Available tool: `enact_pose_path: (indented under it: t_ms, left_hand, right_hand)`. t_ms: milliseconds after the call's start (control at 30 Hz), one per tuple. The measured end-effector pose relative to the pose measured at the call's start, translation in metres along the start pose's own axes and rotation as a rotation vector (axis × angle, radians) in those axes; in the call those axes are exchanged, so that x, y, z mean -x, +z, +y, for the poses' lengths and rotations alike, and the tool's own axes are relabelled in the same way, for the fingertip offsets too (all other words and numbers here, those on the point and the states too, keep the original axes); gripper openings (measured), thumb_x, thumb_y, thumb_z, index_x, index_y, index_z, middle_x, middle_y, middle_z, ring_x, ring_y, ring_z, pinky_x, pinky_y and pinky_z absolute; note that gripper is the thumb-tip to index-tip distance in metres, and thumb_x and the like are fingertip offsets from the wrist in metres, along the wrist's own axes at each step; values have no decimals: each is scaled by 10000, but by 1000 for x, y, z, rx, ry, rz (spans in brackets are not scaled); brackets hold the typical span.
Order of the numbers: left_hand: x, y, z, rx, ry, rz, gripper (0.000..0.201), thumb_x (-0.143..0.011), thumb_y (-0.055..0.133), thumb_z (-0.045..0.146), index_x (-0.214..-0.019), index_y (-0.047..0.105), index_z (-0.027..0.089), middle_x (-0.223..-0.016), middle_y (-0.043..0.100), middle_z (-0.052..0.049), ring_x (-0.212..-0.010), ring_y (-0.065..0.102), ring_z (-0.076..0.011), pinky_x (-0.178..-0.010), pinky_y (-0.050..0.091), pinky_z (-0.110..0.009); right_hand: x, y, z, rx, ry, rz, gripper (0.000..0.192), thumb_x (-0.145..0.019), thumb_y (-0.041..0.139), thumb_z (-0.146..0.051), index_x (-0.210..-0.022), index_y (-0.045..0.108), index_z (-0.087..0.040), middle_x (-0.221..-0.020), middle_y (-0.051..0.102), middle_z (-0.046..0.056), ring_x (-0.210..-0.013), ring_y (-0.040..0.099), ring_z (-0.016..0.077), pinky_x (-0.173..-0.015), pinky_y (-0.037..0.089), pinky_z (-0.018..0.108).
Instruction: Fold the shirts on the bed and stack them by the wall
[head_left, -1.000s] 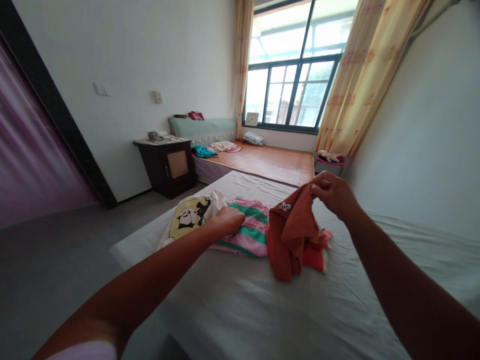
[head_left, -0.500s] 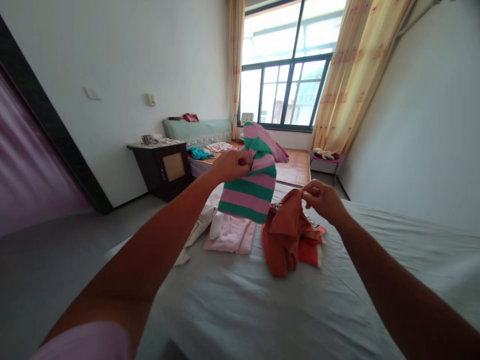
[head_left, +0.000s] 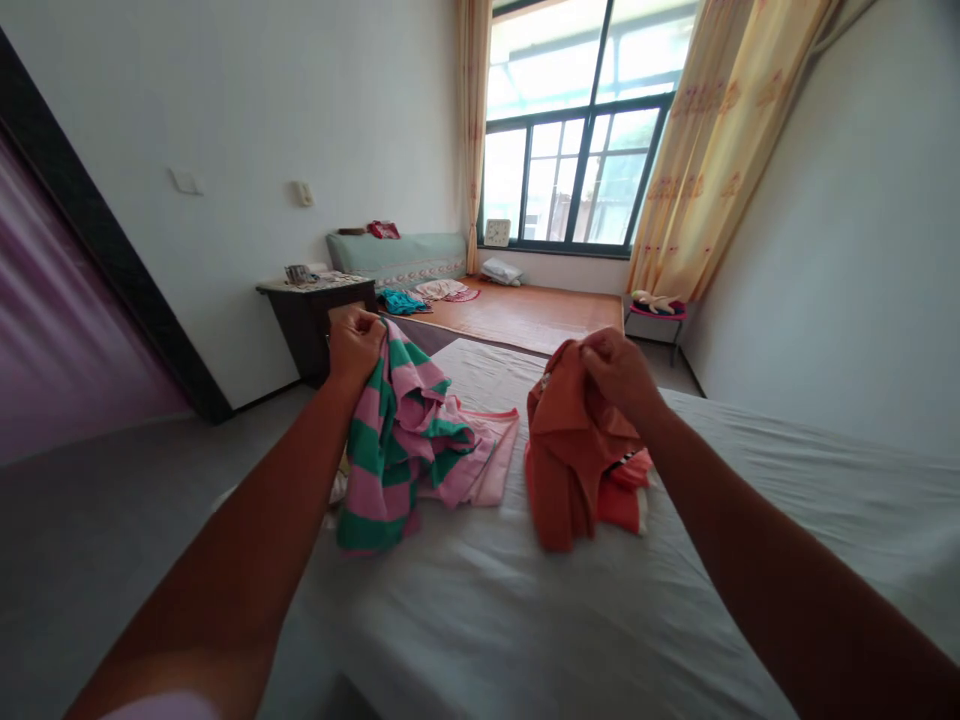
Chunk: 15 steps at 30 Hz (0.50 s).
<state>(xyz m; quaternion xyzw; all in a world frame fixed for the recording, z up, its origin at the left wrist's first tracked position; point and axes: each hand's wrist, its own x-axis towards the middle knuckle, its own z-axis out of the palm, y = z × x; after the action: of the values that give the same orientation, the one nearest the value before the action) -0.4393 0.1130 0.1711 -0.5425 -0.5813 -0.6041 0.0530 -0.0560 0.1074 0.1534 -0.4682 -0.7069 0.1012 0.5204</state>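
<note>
My left hand point(head_left: 354, 345) pinches a green-and-pink striped garment point(head_left: 390, 440), which hangs bunched down to the bed. Under and beside it lies a pale pink folded garment point(head_left: 499, 455). My right hand point(head_left: 619, 372) grips the top of a rust-orange garment point(head_left: 570, 440), lifted so its lower part drapes onto the bed. A red piece of clothing with a white edge point(head_left: 621, 505) lies beneath the rust one. White cloth shows only in part behind my left forearm.
All this lies on a bed with a grey-white sheet point(head_left: 540, 630). Beyond are a dark cabinet point(head_left: 300, 335), a low wooden platform point(head_left: 555, 308) with a teal cloth point(head_left: 403, 302), a wall-side stool point(head_left: 658, 312) and a window point(head_left: 577, 160).
My left hand has moved left and toward me, carrying the striped garment from mid-air down over the pink one. My right hand has shifted slightly left and up with the rust-orange garment.
</note>
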Motion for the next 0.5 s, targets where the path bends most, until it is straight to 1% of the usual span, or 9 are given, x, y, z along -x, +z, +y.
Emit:
enact_pose_path:
  t_ms: [67, 133, 200, 233, 267, 300, 367, 433, 500]
  left_hand:
    - [17, -4, -30, -109, -27, -25, 130, -725, 551, 270, -774, 600, 160, -723, 625, -12, -661, 564, -134, -644, 441, -228]
    - [34, -6, -56, -178, -111, -35, 144, -721, 545, 289, -769, 604, 167, -716, 630, -13, -654, 574, -141, -627, 434, -229]
    - [50, -6, -79, -208, -214, -49, 150, -711, 542, 299, -758, 603, 171, -715, 638, -19, -654, 584, -149, -613, 430, -230]
    - [57, -6, -88, -214, -257, -66, 150, -705, 544, 303, -752, 603, 173, -719, 644, -23, -660, 590, -154, -611, 429, -230]
    - [64, -5, -96, -220, -290, -90, 151, -699, 549, 307, -747, 603, 175, -724, 650, -27, -669, 596, -157, -613, 429, -231]
    - [70, -5, -103, -229, -315, -111, 152, -695, 554, 313, -742, 603, 177, -727, 656, -29, -677, 602, -162, -614, 429, -231]
    - [79, -4, -112, -250, -351, -148, 151, -694, 557, 321, -732, 603, 182, -724, 663, -31, -691, 612, -169, -612, 427, -232]
    - [84, -4, -117, -260, -367, -170, 155, -699, 558, 330, -731, 606, 186, -720, 667, -32, -697, 620, -175, -609, 425, -233]
    - [86, -5, -121, -259, -369, -173, 162, -707, 560, 337, -739, 610, 187, -723, 670, -33, -702, 624, -177, -611, 425, -234]
  right_hand:
    - [6, 24, -15, 195, -124, -113, 249, -818, 480, -198, -1031, 608, -192, -965, 666, 81, -865, 607, 199, -733, 464, 294]
    - [18, 53, -28, 351, -252, -271, 313, -843, 448, -159, -1105, 613, -204, -1098, 646, 97, -990, 586, 208, -817, 438, 295]
    - [32, 83, -36, 470, -313, -544, 288, -857, 455, -168, -1066, 647, -218, -1061, 669, 84, -986, 602, 206, -821, 426, 282]
    - [38, 98, -37, 519, -312, -672, 259, -856, 475, -188, -1029, 665, -217, -1017, 685, 79, -962, 617, 209, -810, 426, 278]
    - [42, 111, -37, 559, -298, -768, 234, -853, 494, -210, -996, 679, -215, -980, 697, 78, -942, 630, 213, -800, 426, 277]
    - [46, 122, -36, 588, -283, -822, 223, -853, 505, -230, -980, 687, -213, -963, 704, 79, -938, 636, 220, -795, 426, 279]
    - [48, 140, -33, 609, -276, -848, 233, -868, 496, -264, -994, 687, -224, -981, 709, 75, -961, 637, 227, -791, 428, 285]
    - [47, 152, -32, 626, -282, -857, 262, -902, 446, -281, -1022, 677, -246, -1033, 702, 64, -1000, 628, 225, -798, 431, 293]
    - [44, 162, -34, 666, -274, -885, 286, -918, 414, -286, -1045, 668, -249, -1095, 683, 73, -1036, 615, 238, -807, 435, 315]
